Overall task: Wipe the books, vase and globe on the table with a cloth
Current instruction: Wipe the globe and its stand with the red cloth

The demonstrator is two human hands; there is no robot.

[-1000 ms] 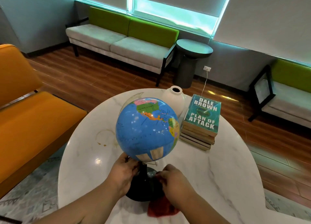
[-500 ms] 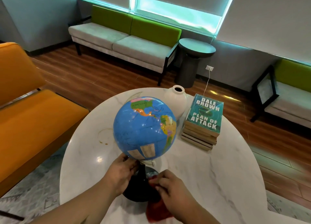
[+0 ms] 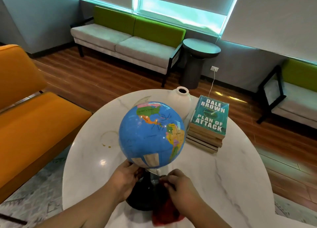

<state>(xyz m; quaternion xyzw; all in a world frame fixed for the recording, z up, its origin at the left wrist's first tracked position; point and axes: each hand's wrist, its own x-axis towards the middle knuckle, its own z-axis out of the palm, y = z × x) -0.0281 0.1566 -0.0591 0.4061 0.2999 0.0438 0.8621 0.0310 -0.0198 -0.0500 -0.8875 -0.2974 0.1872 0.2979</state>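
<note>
At the near edge of the bench: the left hand grips the globe low down, fingers curled round the neck of its black stand.
Right hand: fingers bent, pinching a red cloth against the right side of the stand; the cloth's loose end lies on the bench under the wrist.
Globe: upright near the front middle of the round, marble-patterned bench, blue ball tilted, the Americas turned upward.
Ring stain: faint, with brownish specks, left of the globe.
Stack of paperback books: right of and behind the globe, apart from it; top cover reads "Dale Brown, Plan of Attack".
White vase: upright behind the globe, just beside the stack; contact cannot be told.
Beyond the bench: orange sofa at left, green-backed sofa under the window, dark round side table beside it.
</note>
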